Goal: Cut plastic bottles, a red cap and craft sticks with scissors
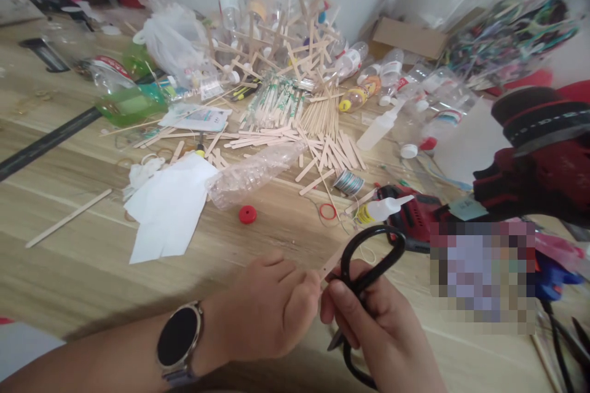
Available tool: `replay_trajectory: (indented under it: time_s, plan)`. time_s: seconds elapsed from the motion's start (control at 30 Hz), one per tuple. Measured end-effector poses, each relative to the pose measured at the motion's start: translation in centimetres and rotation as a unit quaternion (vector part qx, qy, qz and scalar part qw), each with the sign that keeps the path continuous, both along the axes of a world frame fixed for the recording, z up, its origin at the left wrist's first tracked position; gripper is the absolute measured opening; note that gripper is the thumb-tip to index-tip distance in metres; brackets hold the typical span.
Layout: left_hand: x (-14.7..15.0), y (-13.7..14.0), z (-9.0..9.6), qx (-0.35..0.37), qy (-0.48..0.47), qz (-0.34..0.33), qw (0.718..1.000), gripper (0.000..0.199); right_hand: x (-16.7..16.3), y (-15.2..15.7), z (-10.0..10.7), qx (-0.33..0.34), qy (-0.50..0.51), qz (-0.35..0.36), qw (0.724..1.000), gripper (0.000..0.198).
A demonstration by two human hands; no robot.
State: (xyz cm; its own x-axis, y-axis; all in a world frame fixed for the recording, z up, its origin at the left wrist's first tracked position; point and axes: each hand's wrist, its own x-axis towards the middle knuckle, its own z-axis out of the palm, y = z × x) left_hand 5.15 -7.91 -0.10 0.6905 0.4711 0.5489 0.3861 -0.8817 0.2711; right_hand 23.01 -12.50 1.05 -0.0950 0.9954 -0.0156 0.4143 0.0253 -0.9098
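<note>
My left hand (271, 307), with a watch on its wrist, is closed around a flat wooden craft stick (330, 264). A small dark mark or hole shows on the stick. My right hand (375, 313) grips a pair of black-handled scissors (396, 245) near the pivot, one handle loop pointing up. Part of a blade sticks out below the fingers. One dark scissor part touches or nearly touches the stick; which one I cannot tell. Beyond my hands lie a red bottle cap (247, 214) and a crumpled clear plastic bottle (255, 175).
White paper (170, 209) lies at left. Many craft sticks (267, 138) and skewers (320, 110) pile up at the back among plastic bottles (353, 60). A glue bottle (385, 209), a wire spool (349, 183) and a red-black power tool (520, 178) stand or lie to the right.
</note>
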Motion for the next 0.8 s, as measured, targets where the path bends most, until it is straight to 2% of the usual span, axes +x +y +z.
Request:
replay_trajectory:
  time_s: [0.07,0.13,0.2,0.23,0.3,0.4,0.43,0.5,0.6,0.67,0.73,0.8]
  plan:
    - [0.0,-0.1,0.0,-0.001,-0.019,0.005,1.000,0.024,0.0,-0.1,-0.1,0.020,-0.018,-0.002,1.000,0.037]
    - [0.0,-0.5,-0.1,-0.030,-0.039,0.029,0.998,0.024,-0.1,0.0,-0.4,0.118,-0.102,-0.009,0.988,0.026]
    - [0.0,-0.8,0.1,-0.093,-0.049,0.063,0.992,0.023,-0.1,0.1,-0.6,0.264,-0.205,-0.020,0.942,0.015]
    - [-0.1,-0.9,0.3,-0.143,-0.049,0.078,0.985,0.022,-0.2,0.2,-0.7,0.325,-0.250,-0.027,0.912,0.017]
    - [-0.2,-0.9,0.8,-0.280,-0.060,0.087,0.954,0.018,-0.2,0.4,-0.8,0.383,-0.319,-0.026,0.866,0.026]
    - [-0.2,-0.5,1.6,-0.467,-0.103,0.068,0.875,0.017,-0.2,0.5,-0.7,0.384,-0.375,-0.016,0.843,0.026]
    - [-0.1,-0.4,1.7,-0.500,-0.116,0.060,0.856,0.020,-0.2,0.5,-0.7,0.381,-0.382,-0.014,0.842,0.025]
    - [0.0,-0.3,1.9,-0.529,-0.131,0.057,0.837,0.023,-0.1,0.4,-0.7,0.377,-0.387,-0.016,0.841,0.024]
    - [0.1,-0.4,1.8,-0.519,-0.140,0.061,0.841,0.022,0.1,0.3,-0.6,0.377,-0.398,-0.014,0.836,0.025]
    - [0.1,-0.5,1.5,-0.485,-0.140,0.068,0.861,0.021,0.1,0.3,-0.6,0.382,-0.398,-0.011,0.834,0.024]
    - [-0.1,-0.3,1.3,-0.448,-0.131,0.099,0.879,0.022,0.1,0.4,-0.5,0.382,-0.387,-0.007,0.839,0.023]
    - [-0.2,0.0,1.0,-0.444,-0.118,0.151,0.875,0.024,0.1,0.4,-0.4,0.375,-0.370,-0.004,0.850,0.023]
